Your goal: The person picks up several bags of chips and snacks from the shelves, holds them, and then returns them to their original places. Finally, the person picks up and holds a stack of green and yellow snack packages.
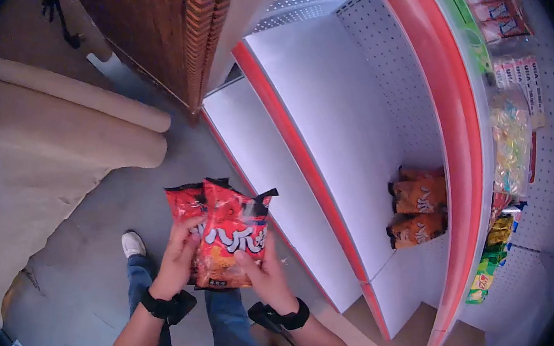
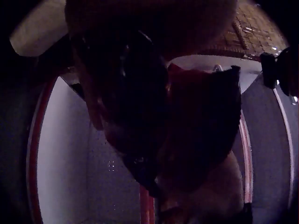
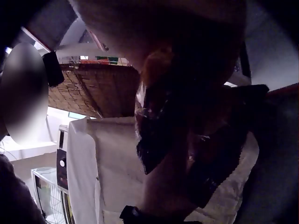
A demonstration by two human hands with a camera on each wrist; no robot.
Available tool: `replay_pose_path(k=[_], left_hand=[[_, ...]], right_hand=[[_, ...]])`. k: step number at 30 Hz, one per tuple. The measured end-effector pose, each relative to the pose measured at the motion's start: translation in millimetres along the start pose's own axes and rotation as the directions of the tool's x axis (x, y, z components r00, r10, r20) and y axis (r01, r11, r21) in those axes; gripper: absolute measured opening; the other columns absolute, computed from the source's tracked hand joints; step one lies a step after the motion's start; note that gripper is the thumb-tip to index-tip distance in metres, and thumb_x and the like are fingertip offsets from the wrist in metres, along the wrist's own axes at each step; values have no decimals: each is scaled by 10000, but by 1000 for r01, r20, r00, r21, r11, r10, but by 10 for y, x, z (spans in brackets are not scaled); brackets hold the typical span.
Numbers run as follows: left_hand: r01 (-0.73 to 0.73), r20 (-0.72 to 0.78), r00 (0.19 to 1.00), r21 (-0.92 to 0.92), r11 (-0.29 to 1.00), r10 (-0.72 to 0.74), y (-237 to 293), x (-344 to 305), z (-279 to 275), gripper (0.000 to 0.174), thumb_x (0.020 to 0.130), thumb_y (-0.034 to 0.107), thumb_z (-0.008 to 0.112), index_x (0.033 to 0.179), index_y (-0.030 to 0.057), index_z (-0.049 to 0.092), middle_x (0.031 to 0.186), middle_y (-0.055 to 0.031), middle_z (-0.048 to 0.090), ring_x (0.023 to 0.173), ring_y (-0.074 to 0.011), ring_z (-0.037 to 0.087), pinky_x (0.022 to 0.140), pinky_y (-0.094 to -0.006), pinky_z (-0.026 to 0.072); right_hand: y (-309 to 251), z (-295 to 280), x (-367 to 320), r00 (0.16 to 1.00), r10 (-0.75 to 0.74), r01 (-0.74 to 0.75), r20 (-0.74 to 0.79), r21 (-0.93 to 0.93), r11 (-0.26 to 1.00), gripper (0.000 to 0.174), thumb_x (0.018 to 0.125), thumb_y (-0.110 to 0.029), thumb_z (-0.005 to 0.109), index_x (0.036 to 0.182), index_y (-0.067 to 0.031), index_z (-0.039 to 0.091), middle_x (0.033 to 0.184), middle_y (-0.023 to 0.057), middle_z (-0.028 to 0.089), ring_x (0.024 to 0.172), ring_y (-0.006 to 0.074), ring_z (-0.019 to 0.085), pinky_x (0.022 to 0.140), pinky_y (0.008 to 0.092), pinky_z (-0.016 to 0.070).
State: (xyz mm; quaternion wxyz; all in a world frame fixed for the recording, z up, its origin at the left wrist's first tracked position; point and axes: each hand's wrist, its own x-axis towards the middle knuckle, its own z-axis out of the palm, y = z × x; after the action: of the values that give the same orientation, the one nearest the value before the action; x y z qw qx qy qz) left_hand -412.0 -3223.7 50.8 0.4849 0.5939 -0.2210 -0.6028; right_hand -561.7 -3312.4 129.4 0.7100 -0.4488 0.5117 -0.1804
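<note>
Two shiny red snack bags, printed with big white characters and trimmed in black, are held overlapping in front of the body in the head view. The front bag (image 1: 236, 209) covers much of the rear bag (image 1: 183, 198). My left hand (image 1: 178, 257) grips the bags along their left side, thumb over the front. On the right, my right hand (image 1: 273, 277) holds the front bag's edge, its thumb lying on the face. Both wrist views are dark; a bag (image 2: 201, 116) shows as a silhouette in the left one, a glossy bag (image 3: 152, 112) in the right.
White shelves (image 1: 325, 97) with red edges stand to the right. Orange snack bags (image 1: 421, 195) sit on one shelf; candy packs (image 1: 514, 137) fill a higher one. A brown wooden cabinet (image 1: 151, 18) stands ahead, and a beige covered object (image 1: 59, 130) lies at left.
</note>
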Motion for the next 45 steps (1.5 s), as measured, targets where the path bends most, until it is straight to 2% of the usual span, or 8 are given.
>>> replay_pose_path(k=[11,13,20,22,29,31,38,45], left_hand=[[244,229,959,-378,893,-165,229,-145,262,617,752,81,752,1280,7,440,1200,-58,562,1096,-164,540,961,-320,423],[239,209,963,-364,900,-172,211,-172,244,591,765,75,738,1274,7,447,1190,-61,573,1085,-160,547,951,-317,432],[206,124,978,-440,874,-169,85,-321,-19,521,787,32,690,1255,4,461,1164,-69,596,1041,-160,574,918,-312,458],[228,109,974,-462,857,-200,69,-349,-59,517,785,38,690,1249,3,465,1160,-70,597,1040,-161,574,917,-313,459],[246,125,969,-452,858,-213,76,-418,-55,515,787,43,691,1248,3,464,1150,-67,601,1034,-160,577,910,-314,463],[245,128,970,-458,855,-209,113,-414,-46,506,787,46,694,1240,3,473,1144,-66,604,1030,-158,578,908,-313,464],[239,126,971,-476,846,-203,97,-425,-61,475,784,49,700,1214,3,502,1111,-57,619,1004,-149,588,894,-305,470],[256,124,967,-434,864,-224,88,-449,-79,470,789,41,691,1218,5,500,1119,-58,616,1005,-146,585,898,-306,468]], right_hand=[[-208,-535,1,963,-122,247,239,-613,750,544,850,-244,666,1262,-1,405,1312,168,412,1164,284,449,982,391,375],[-173,-1126,35,841,-280,104,-463,-370,923,472,879,-203,617,1277,-53,413,1163,51,488,1010,158,505,884,319,422],[-302,-3123,104,474,-243,378,-847,-53,924,459,936,-160,503,1356,-34,366,1304,122,475,1215,211,453,988,338,371],[-297,-3285,172,708,-548,-201,-445,-871,448,472,884,-10,488,1345,-6,387,1307,141,474,1229,259,443,978,349,388],[-315,-3571,359,679,-496,-385,-541,-838,387,644,720,104,513,1337,-57,419,1334,183,462,1266,345,395,1084,419,287],[-503,-3423,337,737,-591,-475,-328,-873,-108,620,717,101,512,1315,-54,455,1345,202,453,1277,362,383,1097,433,265],[-347,-4301,477,618,-750,-140,-236,-972,190,512,798,-160,697,1269,-101,506,1219,80,524,1145,229,494,913,335,448],[-753,-3532,569,590,-293,315,-752,-120,942,525,792,-304,723,1238,-109,525,1235,44,502,1089,179,518,863,324,478]])
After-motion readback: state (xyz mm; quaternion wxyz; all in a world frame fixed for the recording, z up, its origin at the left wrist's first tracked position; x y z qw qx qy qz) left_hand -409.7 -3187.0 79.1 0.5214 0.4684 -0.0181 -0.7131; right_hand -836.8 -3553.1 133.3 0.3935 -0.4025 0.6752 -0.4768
